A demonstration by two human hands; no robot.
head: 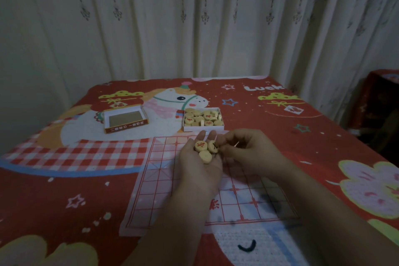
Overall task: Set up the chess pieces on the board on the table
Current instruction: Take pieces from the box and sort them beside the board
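Head view. The left hand [199, 157] lay palm up above the far part of the board [207, 181], its fingers [205, 135] relaxed and nearly straight, cradling three round cream chess pieces [205, 150]; one of them showed a red character face up. The right hand [248, 149] was just beside it, fingers curled, with fingertips at the edge of the pieces in the palm; whether they pinched one could not be told. The board, a thin translucent sheet printed with a red grid, lay flat on the desk [64, 190], which was covered by a red cartoon-print cloth. Beyond the board stood a white box [204, 128] filled with further cream pieces [201, 117], and to its left, well apart, the empty box lid [126, 119] lay open side up. A pale curtain [194, 17] hung behind the desk.
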